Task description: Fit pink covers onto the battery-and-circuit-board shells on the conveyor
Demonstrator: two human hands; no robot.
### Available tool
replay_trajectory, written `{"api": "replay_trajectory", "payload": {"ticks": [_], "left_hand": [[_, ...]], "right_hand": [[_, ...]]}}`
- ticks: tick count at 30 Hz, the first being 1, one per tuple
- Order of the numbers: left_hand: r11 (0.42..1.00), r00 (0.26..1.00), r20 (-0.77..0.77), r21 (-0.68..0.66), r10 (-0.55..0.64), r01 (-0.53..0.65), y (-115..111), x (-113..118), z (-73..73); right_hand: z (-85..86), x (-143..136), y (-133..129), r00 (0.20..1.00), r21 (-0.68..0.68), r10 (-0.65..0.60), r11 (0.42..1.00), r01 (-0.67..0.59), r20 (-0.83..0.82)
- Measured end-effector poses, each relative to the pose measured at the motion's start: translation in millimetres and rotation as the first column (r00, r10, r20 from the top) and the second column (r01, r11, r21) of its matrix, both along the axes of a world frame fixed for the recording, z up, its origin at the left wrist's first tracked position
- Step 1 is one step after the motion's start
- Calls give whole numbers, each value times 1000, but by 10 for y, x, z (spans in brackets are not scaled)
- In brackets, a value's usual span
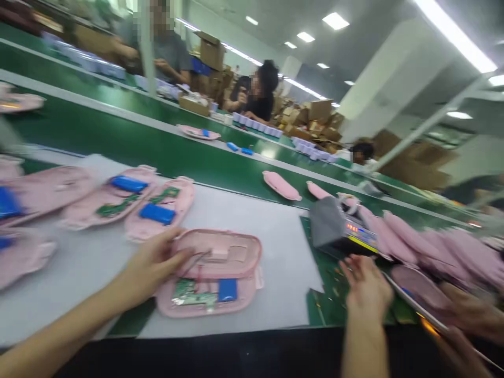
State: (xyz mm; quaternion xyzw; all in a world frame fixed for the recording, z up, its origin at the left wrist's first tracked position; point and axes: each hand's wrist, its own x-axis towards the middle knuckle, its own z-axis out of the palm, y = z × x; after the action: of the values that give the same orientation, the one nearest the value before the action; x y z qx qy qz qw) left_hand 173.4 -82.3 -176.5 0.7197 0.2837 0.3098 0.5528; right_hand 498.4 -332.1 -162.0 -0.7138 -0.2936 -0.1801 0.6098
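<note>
My left hand (167, 262) grips the left edge of a pink plastic cover (240, 252), thumb on its inner face. The cover leans over a matching pink shell (246, 296) lying on white paper. Inside that shell sit a green circuit board (192, 294) and a blue battery pack (227, 290), with thin wires running up toward the cover. Off to the right, my right hand (368, 286) is raised palm up with fingers loosely apart, and I see nothing in it. Just beyond its fingertips stands a grey box-shaped device (328, 226) with a red digital display.
Several open pink shells (157, 210) with boards and blue batteries lie at left. Closed pink cases (409, 236) line the right side, where another person's hands (468, 315) hold a pink shell. Behind runs a green conveyor belt (232, 168); people sit across it.
</note>
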Motion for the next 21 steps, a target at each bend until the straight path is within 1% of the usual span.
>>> {"api": "replay_trajectory", "payload": {"ticks": [1, 2, 3, 4, 5, 6, 7, 8, 9, 10, 11, 12, 15, 18, 21], "left_hand": [[997, 999, -10, -70, -46, 45, -20, 7, 59], [987, 997, -1, -139, -79, 79, -33, 15, 103], [974, 994, 16, -199, -107, 108, -41, 21, 132], [961, 992, 39, -248, -120, 126, -46, 25, 148], [950, 991, 64, -283, -122, 135, -52, 25, 152], [941, 989, 88, -308, -120, 141, -57, 23, 148], [933, 986, 113, -325, -121, 152, -63, 19, 138], [927, 982, 136, -336, -129, 168, -67, 15, 124], [922, 978, 155, -338, -140, 186, -69, 11, 110], [922, 974, 171, -330, -150, 200, -70, 8, 97], [926, 971, 182, -315, -156, 208, -68, 5, 86], [932, 970, 184, -295, -160, 210, -65, 2, 77], [949, 970, 182, -238, -163, 204, -51, -7, 64], [956, 967, 182, -203, -177, 213, -40, -16, 57], [960, 967, 181, -182, -181, 213, -35, -21, 51]], "right_hand": [[59, -168, 98, 999, 61, 25, 998, -22, -48], [133, -363, 223, 992, 102, 79, 992, -69, -95], [219, -576, 369, 980, 75, 171, 984, -164, -99], [311, -796, 532, 953, -24, 299, 954, -300, -45], [398, -1006, 706, 891, -181, 453, 879, -441, 25], [470, -1193, 885, 803, -358, 592, 766, -534, 67], [518, -1345, 1059, 705, -516, 704, 636, -574, 82], [542, -1458, 1219, 623, -637, 779, 517, -572, 73], [541, -1532, 1357, 568, -718, 821, 431, -546, 61], [524, -1573, 1467, 533, -769, 844, 381, -513, 62], [497, -1589, 1549, 515, -802, 854, 361, -477, 78], [467, -1590, 1605, 507, -821, 856, 362, -441, 106], [411, -1574, 1664, 483, -847, 851, 403, -345, 208], [415, -1581, 1663, 466, -858, 836, 443, -260, 291], [432, -1605, 1664, 450, -871, 838, 439, -220, 309]]}}
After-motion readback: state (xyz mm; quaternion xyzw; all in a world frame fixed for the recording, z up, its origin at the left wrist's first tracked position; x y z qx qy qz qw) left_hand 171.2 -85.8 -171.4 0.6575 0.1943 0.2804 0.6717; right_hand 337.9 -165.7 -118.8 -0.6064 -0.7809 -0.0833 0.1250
